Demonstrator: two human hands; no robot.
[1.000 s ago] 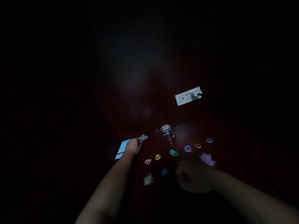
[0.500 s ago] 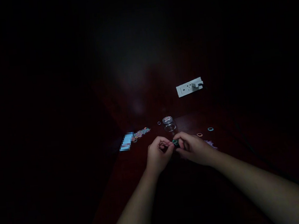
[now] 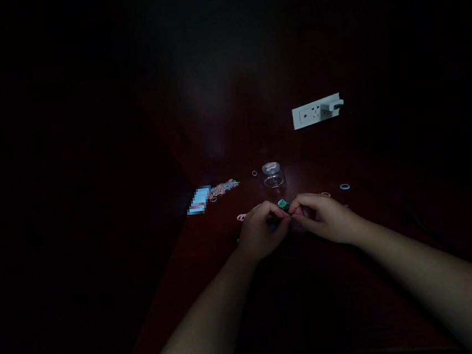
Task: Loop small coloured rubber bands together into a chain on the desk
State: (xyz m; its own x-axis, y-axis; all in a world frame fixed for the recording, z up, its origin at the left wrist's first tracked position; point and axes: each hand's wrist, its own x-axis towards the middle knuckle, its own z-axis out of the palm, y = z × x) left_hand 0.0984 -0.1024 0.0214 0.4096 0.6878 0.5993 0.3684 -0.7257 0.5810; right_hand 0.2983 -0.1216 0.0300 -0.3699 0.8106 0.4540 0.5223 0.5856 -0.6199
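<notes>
My left hand (image 3: 264, 229) and my right hand (image 3: 326, 218) meet with their fingertips pinched together above the dark red table (image 3: 189, 293). Whatever sits in the pinch is too small and dim to make out. Just beyond the fingertips is a small bunch of green hair ties (image 3: 282, 203), seemingly on the table. Pink hair ties (image 3: 241, 217) lie beside my left hand, and an orange hair tie (image 3: 325, 194) shows partly behind my right hand. A faint purple patch under my right fingers is mostly hidden.
A clear lidded jar (image 3: 273, 175) stands behind the hands. To its left lie a pile of mixed hair ties (image 3: 223, 187), a pixelated bright rectangle (image 3: 199, 200) and a single hair tie (image 3: 254, 173). At right are a blue hair tie (image 3: 344, 186) and a wall socket (image 3: 317, 111) with a plug.
The view has tilted down. Both hands have drawn slightly back and right from the green hair ties, which now show beyond the fingertips; the pink ones by my left hand have come into sight.
</notes>
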